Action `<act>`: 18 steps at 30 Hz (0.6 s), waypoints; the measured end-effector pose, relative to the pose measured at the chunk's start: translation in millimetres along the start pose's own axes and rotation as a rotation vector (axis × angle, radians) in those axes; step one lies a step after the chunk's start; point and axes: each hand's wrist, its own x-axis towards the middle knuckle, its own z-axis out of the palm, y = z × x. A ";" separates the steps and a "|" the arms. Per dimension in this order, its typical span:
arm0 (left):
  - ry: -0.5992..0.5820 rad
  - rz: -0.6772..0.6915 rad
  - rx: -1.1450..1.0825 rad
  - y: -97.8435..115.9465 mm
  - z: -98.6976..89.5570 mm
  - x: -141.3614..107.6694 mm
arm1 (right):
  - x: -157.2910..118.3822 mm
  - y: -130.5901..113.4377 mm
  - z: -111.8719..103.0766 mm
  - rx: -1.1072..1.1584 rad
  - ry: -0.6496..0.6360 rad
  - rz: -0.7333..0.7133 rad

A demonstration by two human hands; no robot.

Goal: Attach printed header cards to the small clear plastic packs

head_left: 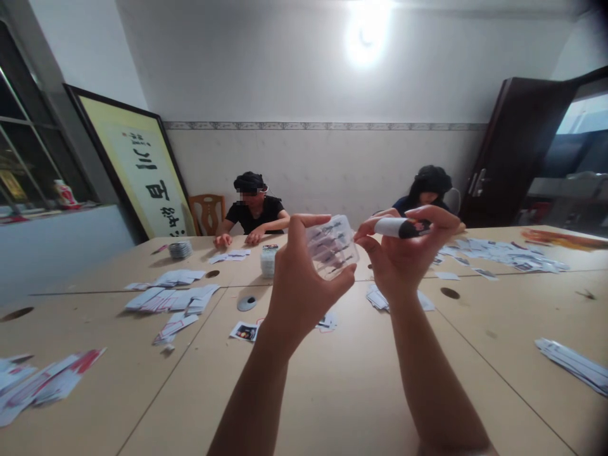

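Note:
Raised above the table, my left hand (301,278) grips a clear plastic case (332,246) between thumb and fingers. Dark slender items show inside the case; what they are is too small to tell. My right hand (403,253) is just to the right, closed around a marker (401,228) with a white and a black part. Its thumb and a fingertip are at the case's right edge. Below my hands, a small picture card (245,331) lies on the table (346,386), with partly hidden papers near it.
Paper stacks (166,299) lie at the left, more papers (508,255) at the back right. A stack of round items (180,249) and a clear container (268,261) stand farther back. Two people (254,212) sit across the table.

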 end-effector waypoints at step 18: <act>0.100 0.013 0.061 -5.2 -17.1 6.8 | -1.4 -5.6 -0.7 0.124 -0.036 0.060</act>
